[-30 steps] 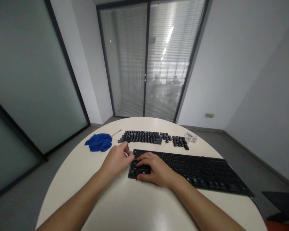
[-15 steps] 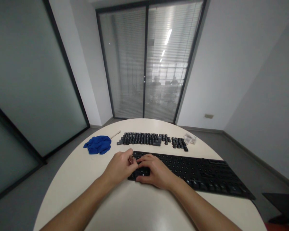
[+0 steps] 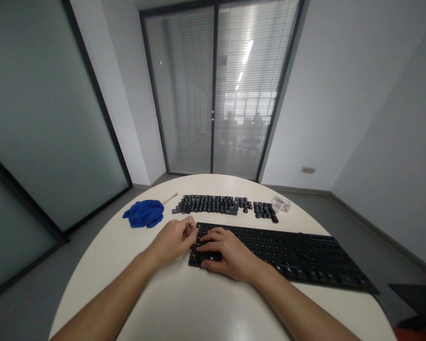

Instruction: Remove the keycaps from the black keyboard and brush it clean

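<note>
A black keyboard [image 3: 287,251] lies slantwise on the round cream table [image 3: 206,303], with most of its keycaps off. My left hand [image 3: 177,237] is at its left end, fingers curled together; whatever they pinch is too small to make out. My right hand [image 3: 229,253] rests on the keyboard's left part, fingers spread over it and nothing seen in them. Beyond the keyboard, loose black keycaps [image 3: 209,204] stand in rows, with smaller groups of keycaps [image 3: 264,210] to their right.
A crumpled blue cloth [image 3: 144,213] lies at the table's left, beside a thin light stick or brush [image 3: 170,197]. A clear plastic bag [image 3: 281,204] sits near the far right edge. A black object [image 3: 417,300] stands past the table at the lower right.
My left hand has shifted slightly left and away from my right hand. The fingers of my right hand have spread a little and show more of the keyboard's left end.
</note>
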